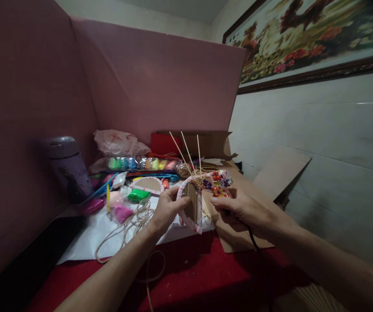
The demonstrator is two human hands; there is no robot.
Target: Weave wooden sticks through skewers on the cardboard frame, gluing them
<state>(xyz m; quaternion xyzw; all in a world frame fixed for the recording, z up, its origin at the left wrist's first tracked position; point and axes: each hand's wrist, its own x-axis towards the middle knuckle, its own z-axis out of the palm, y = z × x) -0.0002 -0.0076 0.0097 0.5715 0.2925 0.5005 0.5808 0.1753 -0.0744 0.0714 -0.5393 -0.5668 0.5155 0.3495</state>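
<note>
My left hand (165,210) is closed on a cardboard piece with a pink patterned rim (191,208), held upright above the table. Three thin wooden sticks (189,155) rise from its top edge. My right hand (238,210) is wrapped round a floral-patterned glue gun (215,181), with its nozzle pointing left at the top of the cardboard piece, where the sticks meet it. A black cord (253,240) hangs from under that hand.
Twine (128,229) lies looped on white paper (98,234) over a red cloth (193,277). Behind are clay packets (141,164), a second rimmed cardboard piece (148,185), a purple bottle (67,167), a cardboard box (211,145) and a pink screen (160,82).
</note>
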